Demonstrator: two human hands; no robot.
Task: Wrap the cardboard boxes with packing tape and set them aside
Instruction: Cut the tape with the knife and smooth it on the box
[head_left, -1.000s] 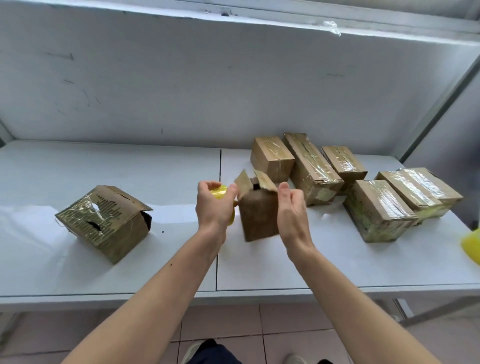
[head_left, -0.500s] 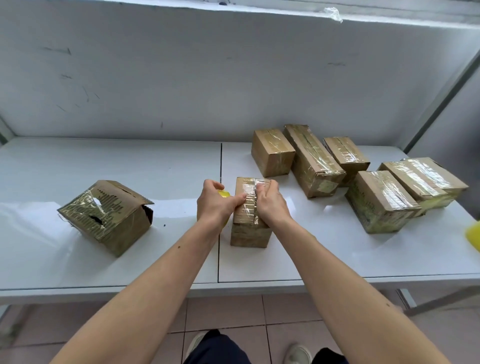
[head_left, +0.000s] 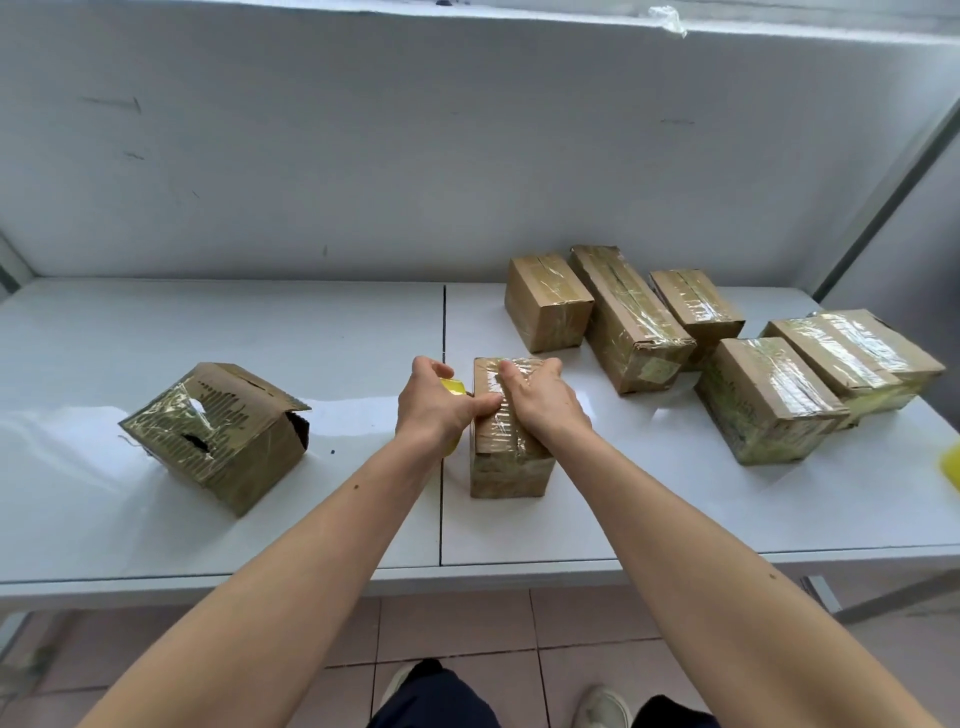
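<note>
Box in hand: a small brown cardboard box (head_left: 511, 441) with clear tape over its top stands on the white bench (head_left: 260, 519), just right of the seam between the two bench panels, close to the front edge.
Left hand: the left hand (head_left: 439, 405) grips a yellow roll of packing tape (head_left: 453, 387) at the box's left side, its thumb lying on the taped top.
Right hand: the right hand (head_left: 543, 400) lies on the box top, fingers fairly straight, pressing the tape down.
Handling: judged light and stiff, with glossy tape likely slippery; take hold across the two long bare-cardboard sides, not the taped top.
Set aside: six taped brown boxes (head_left: 639, 322) sit clustered on the right of the bench.
Left of bench: a torn, tape-covered brown box (head_left: 218, 431) lies tilted, one flap open.
Hard to see: the roll is mostly hidden by the left hand; whether tape runs from it to the box cannot be told. A yellow object (head_left: 951, 465) is cut off at the right edge.
</note>
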